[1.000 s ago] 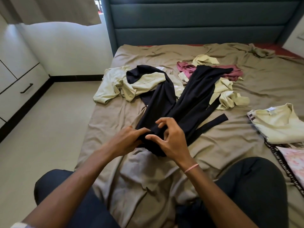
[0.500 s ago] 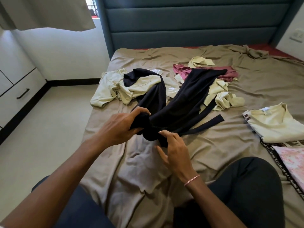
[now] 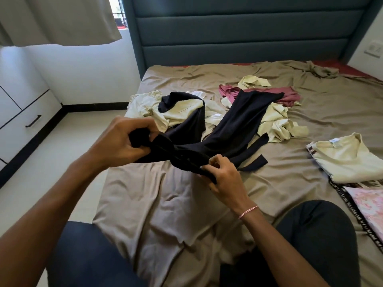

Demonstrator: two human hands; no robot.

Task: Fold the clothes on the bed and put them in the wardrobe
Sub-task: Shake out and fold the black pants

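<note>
A black garment (image 3: pixel 238 125) stretches from my hands back across the bed (image 3: pixel 186 204) onto a heap of pale yellow clothes (image 3: pixel 182 108). My left hand (image 3: pixel 122 141) grips its bunched near end, lifted off the sheet. My right hand (image 3: pixel 223 177) pinches the same edge lower and to the right. A maroon garment (image 3: pixel 290 96) lies behind the black one. More pale yellow pieces (image 3: pixel 281 125) sit to its right. A folded pale yellow shirt (image 3: pixel 348 160) rests at the right of the bed.
A pink patterned folded cloth (image 3: pixel 369 206) with black trim lies by the right edge. White drawers with a black handle (image 3: pixel 33 121) stand at the left across a strip of floor (image 3: pixel 68 154). A blue padded headboard (image 3: pixel 238 34) closes the far end. My knees frame the near edge.
My left hand has lifted the black garment's near end up and to the left. My right hand has shifted from under the bunch to pinching its edge, spreading it between both hands.
</note>
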